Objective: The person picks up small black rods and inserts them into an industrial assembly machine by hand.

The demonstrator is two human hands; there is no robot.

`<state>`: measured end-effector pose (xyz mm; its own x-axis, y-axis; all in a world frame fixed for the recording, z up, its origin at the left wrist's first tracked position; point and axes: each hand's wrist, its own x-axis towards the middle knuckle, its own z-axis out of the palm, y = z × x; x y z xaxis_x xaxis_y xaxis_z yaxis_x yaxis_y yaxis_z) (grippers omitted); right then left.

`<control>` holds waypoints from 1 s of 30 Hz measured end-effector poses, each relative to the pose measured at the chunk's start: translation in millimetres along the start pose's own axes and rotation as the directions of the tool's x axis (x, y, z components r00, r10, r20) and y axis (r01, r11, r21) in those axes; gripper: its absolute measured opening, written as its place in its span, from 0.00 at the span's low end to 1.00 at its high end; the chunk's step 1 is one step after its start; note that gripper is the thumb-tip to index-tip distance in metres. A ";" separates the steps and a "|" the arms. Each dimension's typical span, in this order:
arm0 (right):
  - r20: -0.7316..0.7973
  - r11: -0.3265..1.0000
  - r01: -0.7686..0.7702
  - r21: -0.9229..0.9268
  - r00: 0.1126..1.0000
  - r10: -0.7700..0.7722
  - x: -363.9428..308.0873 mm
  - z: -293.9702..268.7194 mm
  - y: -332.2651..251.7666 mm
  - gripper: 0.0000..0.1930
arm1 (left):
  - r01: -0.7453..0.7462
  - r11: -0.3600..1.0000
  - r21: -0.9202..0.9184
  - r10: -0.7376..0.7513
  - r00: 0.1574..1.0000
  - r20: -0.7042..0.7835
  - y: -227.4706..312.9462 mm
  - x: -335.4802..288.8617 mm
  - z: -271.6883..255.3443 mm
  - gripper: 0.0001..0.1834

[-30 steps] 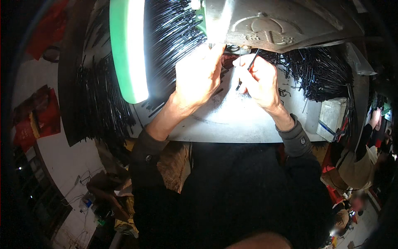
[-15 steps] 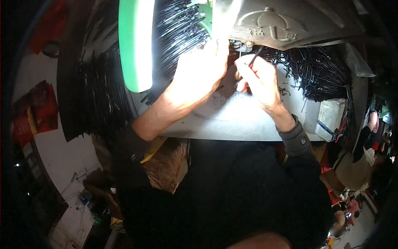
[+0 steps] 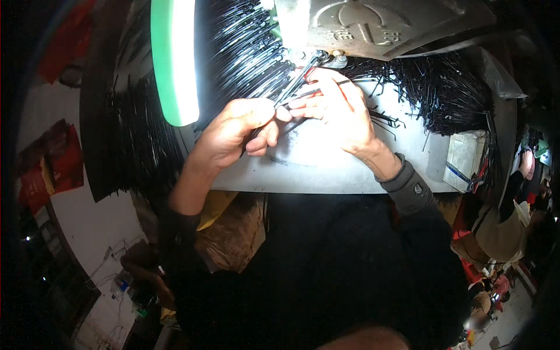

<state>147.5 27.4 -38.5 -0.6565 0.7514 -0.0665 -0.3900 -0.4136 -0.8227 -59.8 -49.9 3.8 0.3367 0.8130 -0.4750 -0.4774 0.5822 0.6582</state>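
Note:
My left hand (image 3: 242, 128) is closed on a small bundle of thin black rods (image 3: 300, 79), which slant up and right toward the metal fittings of a machine. Their jointed far ends meet close by a bolt (image 3: 336, 60). Over the white tabletop (image 3: 315, 175), my right hand (image 3: 347, 114) faces the left with fingers stretched toward it. A thin dark rod (image 3: 309, 94) crosses its fingers and appears held under the thumb. Where the fingertips of both hands meet, the grip is partly hidden.
A bright green-backed lamp (image 3: 166, 64) stands at left beside rows of black rods (image 3: 242, 52). The machine's metal cover (image 3: 373, 26), embossed with an umbrella, overhangs the far side. More black rods (image 3: 449, 96) are heaped at right, near a pale box (image 3: 465, 158).
My left hand has come down and left from the machine and now grips rods. The right hand has shifted left, its fingers straighter. The whole view has shifted slightly.

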 end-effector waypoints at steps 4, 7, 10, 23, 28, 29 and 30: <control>0.169 0.978 0.183 -0.105 0.972 -0.164 2.5 -8.8 10.9 0.16 | -0.096 0.884 0.458 0.160 0.982 -0.102 9.7 -8.4 14.9 0.11; 0.179 0.997 0.040 0.062 0.982 -0.051 -1.5 -10.9 -5.5 0.13 | -0.147 0.622 0.769 0.328 0.941 -0.085 11.7 -5.9 22.0 0.12; -0.043 0.976 0.014 0.218 0.999 -0.004 -4.3 -16.0 -14.8 0.15 | -0.174 0.846 0.503 0.295 0.940 -0.171 14.3 -4.9 23.2 0.13; -0.240 0.952 0.217 0.215 0.957 -0.163 9.4 -36.6 -27.7 0.18 | -0.551 0.722 -0.418 0.491 0.834 -0.250 -8.1 74.4 17.5 0.07; -0.227 0.984 0.150 0.095 0.966 -0.125 3.7 -27.7 -32.8 0.17 | -0.615 0.707 -0.348 0.523 0.787 -0.327 -9.8 76.8 25.1 0.08; -0.234 0.973 0.192 0.128 0.959 -0.159 4.7 -31.5 -30.2 0.17 | -0.613 0.708 -0.349 0.522 0.788 -0.325 -10.1 78.7 25.0 0.08; -0.242 0.959 0.234 0.160 0.951 -0.192 5.6 -34.9 -27.5 0.17 | -0.631 0.697 -0.340 0.549 0.775 -0.313 -10.6 81.2 24.0 0.08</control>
<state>177.0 60.9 -35.9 -0.3936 0.9183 -0.0422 -0.6308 -0.3032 -0.7143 -7.9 10.0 -27.8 -0.2553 0.9482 -0.1892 -0.8210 -0.1093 0.5603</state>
